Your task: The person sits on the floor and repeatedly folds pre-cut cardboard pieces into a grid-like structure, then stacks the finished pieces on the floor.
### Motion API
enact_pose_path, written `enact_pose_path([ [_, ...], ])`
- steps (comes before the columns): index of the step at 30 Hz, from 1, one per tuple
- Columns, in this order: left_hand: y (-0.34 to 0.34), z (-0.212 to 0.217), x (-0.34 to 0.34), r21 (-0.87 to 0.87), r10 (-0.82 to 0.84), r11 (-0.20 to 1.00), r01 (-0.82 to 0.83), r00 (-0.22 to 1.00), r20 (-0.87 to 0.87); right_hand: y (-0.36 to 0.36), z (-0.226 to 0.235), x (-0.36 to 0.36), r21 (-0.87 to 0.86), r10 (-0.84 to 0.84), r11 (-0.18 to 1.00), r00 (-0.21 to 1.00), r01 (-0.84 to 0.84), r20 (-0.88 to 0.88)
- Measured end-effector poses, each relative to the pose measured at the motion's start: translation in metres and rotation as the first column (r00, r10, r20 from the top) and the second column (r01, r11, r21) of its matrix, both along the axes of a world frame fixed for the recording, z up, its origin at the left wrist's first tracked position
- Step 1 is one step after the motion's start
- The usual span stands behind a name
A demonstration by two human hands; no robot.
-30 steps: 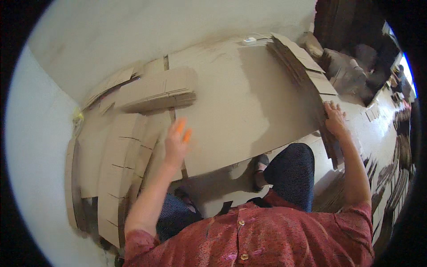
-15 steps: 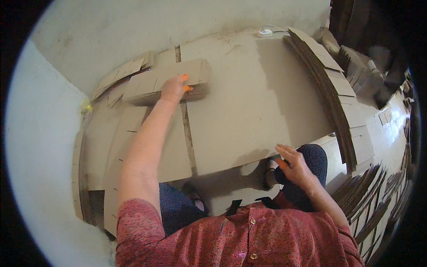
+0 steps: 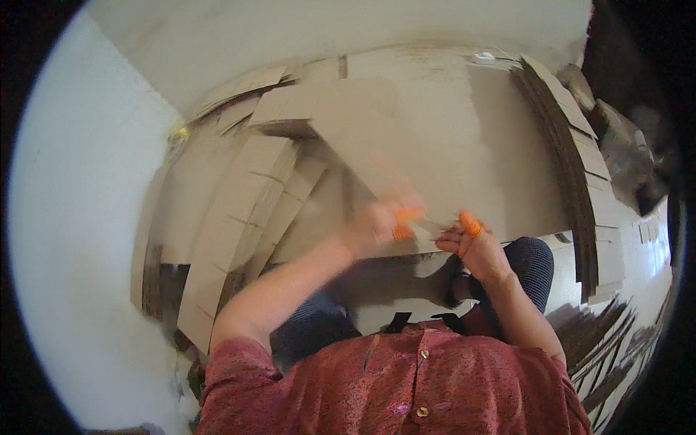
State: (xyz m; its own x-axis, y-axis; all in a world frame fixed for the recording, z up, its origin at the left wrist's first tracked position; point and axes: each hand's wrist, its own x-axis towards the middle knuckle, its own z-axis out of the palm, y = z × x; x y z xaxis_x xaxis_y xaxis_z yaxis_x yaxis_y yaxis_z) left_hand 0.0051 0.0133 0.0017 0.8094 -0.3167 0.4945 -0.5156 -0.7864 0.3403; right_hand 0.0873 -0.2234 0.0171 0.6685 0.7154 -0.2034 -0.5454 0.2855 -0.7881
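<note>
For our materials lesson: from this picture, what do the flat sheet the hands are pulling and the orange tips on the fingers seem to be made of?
The flat sheet looks like brown corrugated cardboard with a matte, uncoated face; the stacked sheets beside it show ridged edges, and scored fold lines mark others. The orange tips look like rubber or latex finger cots, smooth and snug, though motion blur leaves this open.

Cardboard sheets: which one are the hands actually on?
The large flat cardboard sheet lying across the lap: both the left hand and the right hand meet at its near edge. The cardboard stacks at left and right lie untouched.
</note>
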Motion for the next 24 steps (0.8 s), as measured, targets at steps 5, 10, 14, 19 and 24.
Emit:
enact_pose_path([
  [5,0.022,0.005,-0.071,-0.054,0.358,0.931,-0.36,0.933,-0.035,-0.021,-0.014,-0.007,-0.542,0.348,0.684,0.435,0.488,0.831],
  [10,0.163,0.007,-0.136,0.449,0.907,-0.065,-0.891,0.134,0.399,-0.025,-0.037,-0.012,-0.355,0.084,0.876,0.624,0.325,0.777],
  [14,0.178,0.036,-0.141,0.459,0.98,0.192,-0.868,0.14,-0.145,-0.022,-0.012,-0.027,-0.431,0.138,0.835,0.628,0.343,0.766],
  [19,0.165,0.062,-0.136,0.372,0.966,0.228,-0.9,0.161,-0.203,-0.023,-0.01,-0.033,-0.309,0.055,0.901,0.624,0.305,0.779],
  [24,0.114,0.071,-0.118,0.223,0.84,0.52,-0.825,0.446,-0.307,-0.011,0.027,-0.05,-0.095,-0.055,0.955,0.48,0.282,0.875],
])
